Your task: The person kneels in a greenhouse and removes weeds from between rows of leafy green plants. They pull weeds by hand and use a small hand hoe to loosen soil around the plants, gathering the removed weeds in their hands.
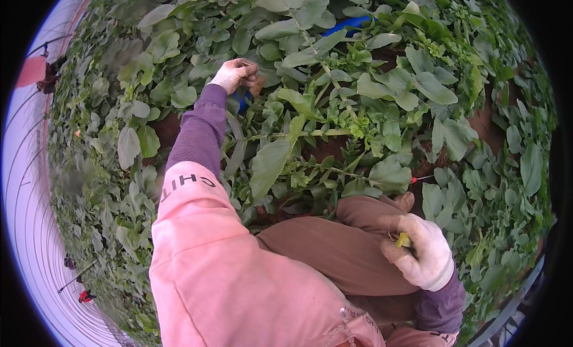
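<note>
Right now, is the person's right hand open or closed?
Closed: the gloved right hand is curled around a small yellow-green piece.

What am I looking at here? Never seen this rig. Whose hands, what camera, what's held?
There's no robot: one person works with two gloved hands. The single picture comes from a wide fisheye camera on their head, looking down, hence the bent edges. Picture left is their left.

Below spread leafy green plants, with brown soil between. The left hand reaches among the leaves, near a blue object; its grip is unclear. The right hand, by the brown trousers, holds a small yellow-green piece.
</note>
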{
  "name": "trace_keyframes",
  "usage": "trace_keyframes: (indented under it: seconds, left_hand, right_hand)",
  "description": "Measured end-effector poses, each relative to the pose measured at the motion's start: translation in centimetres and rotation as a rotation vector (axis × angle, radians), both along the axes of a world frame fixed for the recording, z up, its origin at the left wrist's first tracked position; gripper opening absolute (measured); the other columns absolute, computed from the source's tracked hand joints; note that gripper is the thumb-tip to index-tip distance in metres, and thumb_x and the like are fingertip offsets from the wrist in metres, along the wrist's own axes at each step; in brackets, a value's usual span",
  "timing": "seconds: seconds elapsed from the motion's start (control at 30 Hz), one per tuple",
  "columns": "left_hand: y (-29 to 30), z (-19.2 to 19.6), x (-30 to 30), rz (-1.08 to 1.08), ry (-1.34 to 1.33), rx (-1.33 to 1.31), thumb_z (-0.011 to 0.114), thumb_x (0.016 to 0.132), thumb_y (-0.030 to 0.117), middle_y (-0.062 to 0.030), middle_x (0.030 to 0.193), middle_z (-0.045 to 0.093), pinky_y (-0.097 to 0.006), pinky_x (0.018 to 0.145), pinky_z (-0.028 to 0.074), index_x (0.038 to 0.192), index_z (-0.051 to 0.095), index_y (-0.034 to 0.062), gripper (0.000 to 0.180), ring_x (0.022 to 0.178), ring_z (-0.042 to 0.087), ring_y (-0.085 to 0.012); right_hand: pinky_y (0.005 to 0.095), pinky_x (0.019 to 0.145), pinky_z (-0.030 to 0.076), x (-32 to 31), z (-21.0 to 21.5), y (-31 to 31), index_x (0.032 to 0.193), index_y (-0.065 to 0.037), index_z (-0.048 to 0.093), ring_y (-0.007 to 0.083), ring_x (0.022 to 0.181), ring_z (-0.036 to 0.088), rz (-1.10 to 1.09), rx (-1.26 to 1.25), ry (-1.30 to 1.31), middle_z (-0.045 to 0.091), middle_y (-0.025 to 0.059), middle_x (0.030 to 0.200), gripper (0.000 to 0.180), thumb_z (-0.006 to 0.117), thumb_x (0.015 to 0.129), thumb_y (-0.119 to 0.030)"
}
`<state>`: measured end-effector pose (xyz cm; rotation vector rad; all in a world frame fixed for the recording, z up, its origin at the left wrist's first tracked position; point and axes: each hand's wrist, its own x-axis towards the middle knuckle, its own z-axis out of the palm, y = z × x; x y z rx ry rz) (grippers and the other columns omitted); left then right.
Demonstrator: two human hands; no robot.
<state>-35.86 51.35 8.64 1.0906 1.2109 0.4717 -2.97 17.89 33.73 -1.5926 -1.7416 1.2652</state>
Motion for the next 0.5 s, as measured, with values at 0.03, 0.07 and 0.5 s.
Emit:
trace_keyframes:
  seconds: [0.03,0.07,0.5]
  left_hand:
    - [-0.3,-0.4,0.3,-0.118,-0.025,-0.053,0.059,0.084,0.012,-0.006,0.087,0.062,-0.026,0.064,0.051,0.102,0.057,-0.0011,0.022,0.074,0.06,-0.0136]
    - [-0.7,-0.7,0.7,-0.345,0.053,-0.071,0.06,0.082,0.018,-0.0103,0.092,0.064,-0.029,0.068,0.051,0.105,0.058,-0.0005,0.03,0.076,0.062,-0.0185]
    - [-4.1,-6.3,-7.3,-0.652,0.937,0.008,0.058,0.077,0.045,-0.0144,0.097,0.064,-0.034,0.08,0.045,0.098,0.066,0.0067,0.044,0.09,0.06,-0.024]
  right_hand:
    - [0.034,0.058,0.047,0.0,0.0,0.0,0.096,-0.002,0.06,0.0297,0.065,0.059,-0.014,-0.009,0.0,0.059,0.0129,0.074,0.027,0.065,0.069,-0.006]
    - [0.0335,0.058,0.047,0.0,0.0,0.0,0.095,-0.002,0.06,0.0294,0.064,0.059,-0.022,-0.002,0.0,0.059,0.013,0.073,0.027,0.065,0.069,-0.006]
    - [0.0311,0.059,0.047,0.1,-0.1,-0.6,0.094,0.002,0.059,0.0264,0.064,0.06,-0.142,-0.181,0.096,0.06,0.0132,0.074,0.026,0.062,0.069,-0.003]
